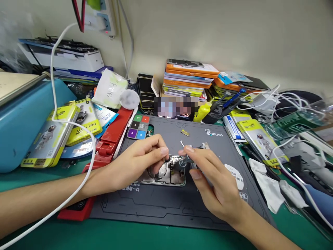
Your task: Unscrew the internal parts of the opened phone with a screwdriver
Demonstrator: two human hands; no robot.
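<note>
An opened phone [178, 178] lies on the dark grey work mat [145, 205], its inner parts exposed. Over its left part is my left hand [148, 154], thumb and fingers pinched together; whatever they hold, if anything, is hidden. My right hand [215, 180] is closed around a dark grey screwdriver [185, 161], which slants down over the right part of the phone. A thin metal tip [181, 143] sticks up near the right fingertips; I cannot tell what it belongs to. A small yellowish piece [185, 132] lies on the mat behind the hands.
A red clamp-like tool [109, 146] and a coloured tile pad [138, 127] are at the left. A white cable [91, 163] crosses above my left forearm. Yellow battery boxes [262, 140] stand at the right. Stacked boxes [189, 78] and a yellow bottle [203, 111] line the back.
</note>
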